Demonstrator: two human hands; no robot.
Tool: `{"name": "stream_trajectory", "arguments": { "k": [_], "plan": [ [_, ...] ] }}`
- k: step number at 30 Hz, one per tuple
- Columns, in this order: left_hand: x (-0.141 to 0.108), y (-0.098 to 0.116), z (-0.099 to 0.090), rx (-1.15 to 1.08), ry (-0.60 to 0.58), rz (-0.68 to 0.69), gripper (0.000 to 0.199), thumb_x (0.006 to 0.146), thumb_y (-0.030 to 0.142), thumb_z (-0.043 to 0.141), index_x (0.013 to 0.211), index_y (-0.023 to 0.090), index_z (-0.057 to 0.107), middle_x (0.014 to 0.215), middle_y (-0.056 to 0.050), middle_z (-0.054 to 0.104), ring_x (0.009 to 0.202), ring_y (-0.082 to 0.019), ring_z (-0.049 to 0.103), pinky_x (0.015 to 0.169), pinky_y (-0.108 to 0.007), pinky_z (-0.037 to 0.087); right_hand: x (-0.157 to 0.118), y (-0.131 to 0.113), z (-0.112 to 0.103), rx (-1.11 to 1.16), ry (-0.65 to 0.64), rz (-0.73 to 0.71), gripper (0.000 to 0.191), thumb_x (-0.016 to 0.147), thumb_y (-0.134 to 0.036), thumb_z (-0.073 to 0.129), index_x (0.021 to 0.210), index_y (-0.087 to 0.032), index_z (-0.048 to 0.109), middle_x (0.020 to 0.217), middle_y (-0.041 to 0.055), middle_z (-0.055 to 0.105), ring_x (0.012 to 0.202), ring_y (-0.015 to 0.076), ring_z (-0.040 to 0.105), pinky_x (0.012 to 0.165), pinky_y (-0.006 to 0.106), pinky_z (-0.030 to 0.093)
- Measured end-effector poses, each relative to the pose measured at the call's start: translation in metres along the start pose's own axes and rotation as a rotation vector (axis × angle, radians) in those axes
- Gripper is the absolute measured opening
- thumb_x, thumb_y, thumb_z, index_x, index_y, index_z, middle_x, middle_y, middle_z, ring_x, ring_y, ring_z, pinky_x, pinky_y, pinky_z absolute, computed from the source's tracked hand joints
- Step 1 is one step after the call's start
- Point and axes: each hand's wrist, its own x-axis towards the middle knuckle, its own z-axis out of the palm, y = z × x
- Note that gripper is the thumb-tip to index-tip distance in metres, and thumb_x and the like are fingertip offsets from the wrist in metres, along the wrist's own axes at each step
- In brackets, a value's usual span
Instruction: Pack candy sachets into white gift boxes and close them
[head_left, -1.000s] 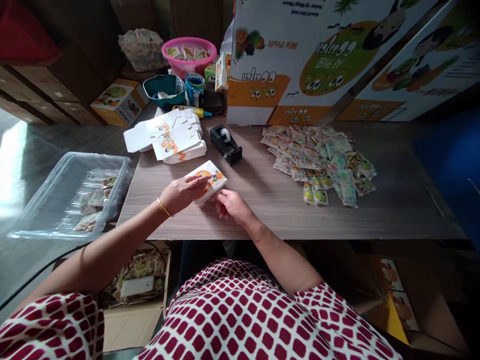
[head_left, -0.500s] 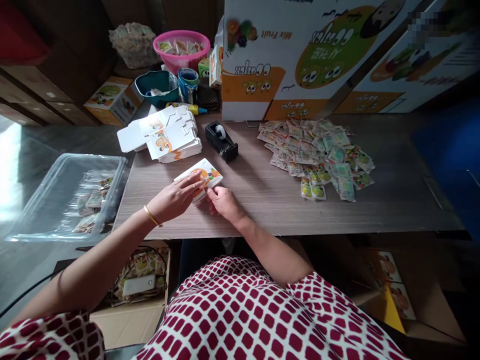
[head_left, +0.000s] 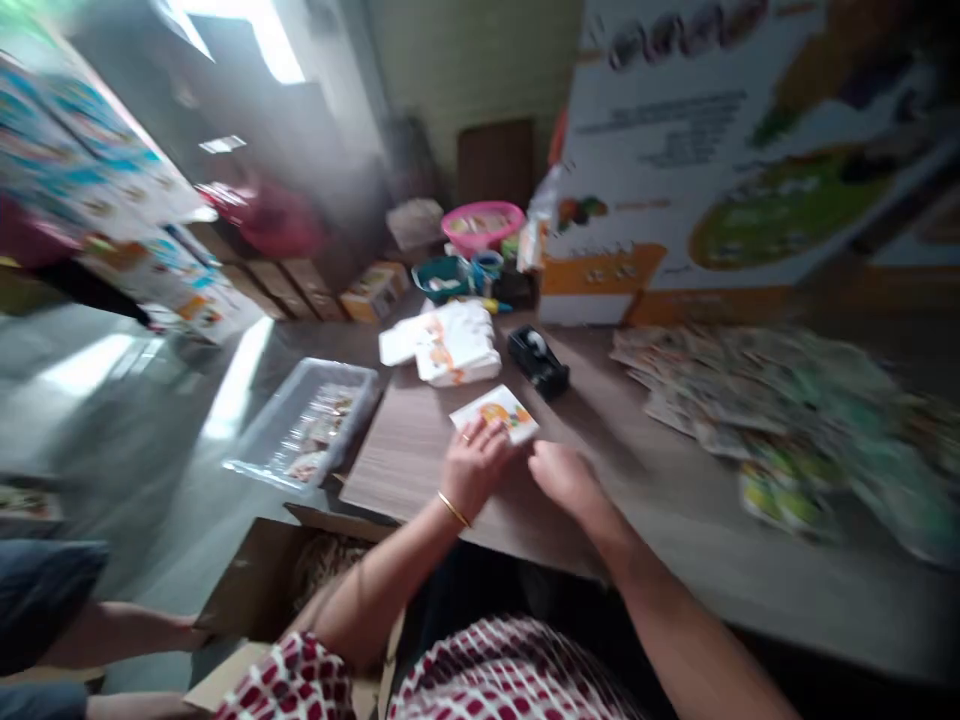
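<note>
One small printed carton (head_left: 510, 408) lies on the wood-grain table (head_left: 405, 450), near the centre of the frame. The left hand (head_left: 474, 465) is laid flat over it, the fingers slightly spread. The right hand (head_left: 562, 476) is curled at its right corner; blur hides whether it pinches something. Above are the black tape dispenser (head_left: 538, 364) and the flattened cartons (head_left: 459, 343).

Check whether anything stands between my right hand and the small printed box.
Nothing visible does. The right hand is right by the near corner of the small printed box; blur hides whether they touch. The left hand lies on the box's other side.
</note>
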Motion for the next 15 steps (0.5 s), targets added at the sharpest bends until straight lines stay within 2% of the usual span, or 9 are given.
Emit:
{"name": "stream_trajectory", "arguments": {
  "k": [1,2,4,6,8,11,13,15],
  "plan": [
    [-0.001,-0.001,0.006,-0.012,0.016,-0.008,0.031,0.102,0.035,0.052,0.126,0.028,0.071,0.133,-0.014,0.070,0.140,-0.036,0.054,0.114,-0.069,0.047,0.009,-0.007,-0.006,-0.068,0.087,-0.030,0.032,0.098,-0.036,0.043,0.092,-0.022,0.072,0.072,0.0168,0.070,0.078,0.0316,0.070,0.078,0.045,0.053],
    [-0.002,-0.004,0.011,-0.012,0.029,-0.021,0.033,0.102,0.033,0.050,0.129,0.030,0.070,0.133,-0.013,0.070,0.143,-0.035,0.051,0.115,-0.070,0.046,0.019,-0.015,-0.010,-0.187,0.221,-0.137,0.036,0.100,-0.037,0.040,0.099,-0.022,0.072,0.085,0.0188,0.073,0.090,0.0332,0.071,0.087,0.048,0.053],
    [-0.006,-0.012,0.015,0.006,0.039,-0.017,0.037,0.102,0.029,0.048,0.135,0.030,0.067,0.137,-0.011,0.069,0.149,-0.031,0.044,0.121,-0.066,0.042,0.041,-0.032,-0.008,-0.318,0.320,-0.424,0.042,0.102,-0.039,0.037,0.120,-0.020,0.070,0.117,0.0206,0.073,0.119,0.0344,0.066,0.105,0.051,0.046],
    [-0.013,-0.018,0.012,0.017,0.047,0.021,0.038,0.102,0.031,0.048,0.135,0.030,0.066,0.141,-0.011,0.066,0.150,-0.029,0.043,0.125,-0.059,0.040,0.059,-0.045,0.005,-0.421,0.238,-0.656,0.046,0.103,-0.041,0.038,0.135,-0.019,0.064,0.138,0.0171,0.066,0.137,0.0328,0.055,0.117,0.053,0.038],
    [-0.023,-0.023,0.005,0.026,0.051,0.065,0.037,0.101,0.035,0.051,0.135,0.030,0.066,0.145,-0.011,0.063,0.149,-0.028,0.045,0.126,-0.054,0.041,0.070,-0.047,0.019,-0.498,0.121,-0.732,0.050,0.104,-0.043,0.039,0.142,-0.020,0.061,0.144,0.0147,0.063,0.142,0.0321,0.051,0.121,0.056,0.033],
    [-0.039,-0.030,-0.007,0.056,0.032,0.088,0.043,0.100,0.036,0.053,0.141,0.029,0.061,0.151,-0.013,0.057,0.149,-0.028,0.044,0.124,-0.054,0.044,0.070,-0.026,0.032,-0.595,0.099,-0.813,0.057,0.101,-0.053,0.046,0.148,-0.021,0.056,0.148,0.0155,0.059,0.144,0.0343,0.049,0.121,0.062,0.030],
    [-0.048,-0.035,-0.014,0.054,0.029,0.090,0.044,0.099,0.034,0.053,0.142,0.027,0.061,0.150,-0.013,0.058,0.149,-0.028,0.044,0.123,-0.054,0.045,0.062,-0.006,0.030,-0.658,0.120,-0.893,0.068,0.094,-0.060,0.058,0.150,-0.022,0.054,0.153,0.0176,0.054,0.144,0.0384,0.047,0.119,0.064,0.032],
    [-0.053,-0.037,-0.019,0.004,0.039,0.108,0.042,0.099,0.033,0.053,0.139,0.028,0.063,0.148,-0.012,0.061,0.148,-0.028,0.046,0.122,-0.053,0.045,0.047,0.010,0.021,-0.712,0.140,-0.911,0.075,0.086,-0.062,0.067,0.149,-0.023,0.054,0.155,0.0193,0.051,0.142,0.0422,0.048,0.115,0.065,0.036]
  ]
}}
